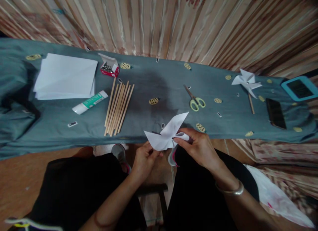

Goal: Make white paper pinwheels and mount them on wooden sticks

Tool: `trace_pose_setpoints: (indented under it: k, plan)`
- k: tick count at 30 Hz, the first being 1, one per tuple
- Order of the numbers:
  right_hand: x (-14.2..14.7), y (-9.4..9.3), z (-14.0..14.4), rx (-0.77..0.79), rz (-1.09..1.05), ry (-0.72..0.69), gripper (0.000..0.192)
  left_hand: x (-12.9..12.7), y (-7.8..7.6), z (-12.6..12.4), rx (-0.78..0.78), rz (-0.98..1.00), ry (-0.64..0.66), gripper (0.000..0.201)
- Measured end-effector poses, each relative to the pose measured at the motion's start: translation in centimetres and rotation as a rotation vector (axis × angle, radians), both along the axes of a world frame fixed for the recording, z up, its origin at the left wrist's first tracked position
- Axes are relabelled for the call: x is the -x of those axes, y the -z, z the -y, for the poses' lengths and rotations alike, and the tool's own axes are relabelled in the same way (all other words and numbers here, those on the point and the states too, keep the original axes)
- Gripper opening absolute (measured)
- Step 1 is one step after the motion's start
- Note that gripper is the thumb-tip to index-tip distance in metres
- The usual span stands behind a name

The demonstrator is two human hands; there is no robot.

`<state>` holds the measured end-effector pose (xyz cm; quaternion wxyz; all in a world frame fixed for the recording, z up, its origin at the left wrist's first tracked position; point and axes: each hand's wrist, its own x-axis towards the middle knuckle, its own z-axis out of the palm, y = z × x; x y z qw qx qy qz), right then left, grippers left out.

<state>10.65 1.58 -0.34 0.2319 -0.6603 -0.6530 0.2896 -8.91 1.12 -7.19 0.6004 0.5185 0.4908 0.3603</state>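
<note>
Between my two hands, at the near edge of the table, is a white paper pinwheel point(162, 140) with some blades folded in toward its middle. My left hand point(146, 158) pinches its lower left edge. With thumb and fingers, my right hand point(196, 143) grips the folded right side close to the centre. Whether a pin sits in the centre is hard to make out. Beyond my hands lies a pair of scissors point(196, 101) with light green handles. Left of them, several wooden sticks point(118, 108) lie side by side.
A stack of white paper point(66, 77), a glue stick point(89, 102) and an open red box of metal pins point(109, 68) are on the left. At right lie a finished pinwheel on a stick point(247, 83), a phone point(275, 113) and a blue-framed device point(300, 88). A curtain hangs behind.
</note>
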Motion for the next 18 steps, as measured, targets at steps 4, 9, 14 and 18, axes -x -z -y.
trace_pose_setpoints:
  k: [4, 9, 14, 18]
  plan:
    - [-0.1, -0.2, -0.1, 0.079, -0.099, -0.034, 0.016, 0.1, -0.1, -0.3, -0.001, 0.057, 0.018, 0.012]
    - [-0.4, -0.3, -0.2, 0.153, -0.215, -0.047, 0.016, 0.1, -1.3, -0.3, 0.044, 0.11, 0.046, 0.026]
    - [-0.2, -0.6, -0.2, 0.17, -0.3, -0.045, 0.016, 0.5, -2.1, -0.8, 0.041, 0.135, 0.063, 0.036]
    - [0.0, -0.7, -0.3, 0.154, -0.381, -0.049, 0.018, 1.0, -1.8, -1.2, 0.004, 0.11, 0.045, 0.021]
